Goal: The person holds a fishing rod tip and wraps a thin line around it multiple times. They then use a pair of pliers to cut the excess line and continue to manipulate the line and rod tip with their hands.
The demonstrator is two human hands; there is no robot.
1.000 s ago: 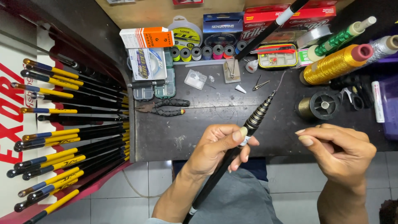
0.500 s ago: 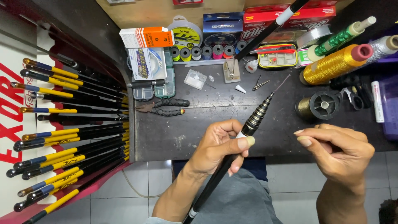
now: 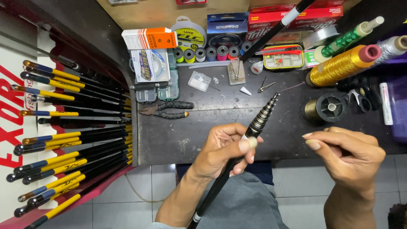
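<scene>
At the far left I see a rack of fishing rods, black shafts with yellow and blue handles, lying fanned against the red wall, well apart from my hands. Next, on the dark worktop, a pair of black-handled pliers lies flat, with a small grey tackle box just beyond it.

My left hand comes next. Its grip is clamped on the telescopic rod: fingers wrap the black shaft and the thumb presses across it just below the nested, gold-ringed sections. The rod's long axis runs on a diagonal, butt end near and left, down past my lap, tip far and right, pointing over the worktop toward the spools. The thin tip section ends out beyond the left hand, above the worktop.

To the right, my right hand hangs apart from the rod, at about the same depth as the left. Its fingers are curled in with the thumb and forefinger drawn close; I cannot tell whether they pinch a thread. The rod's tip lies up and left of this hand, so the left hand is nearer to it.

Further right and far, a black spool, a gold thread cone and small scissors rest on the worktop.
</scene>
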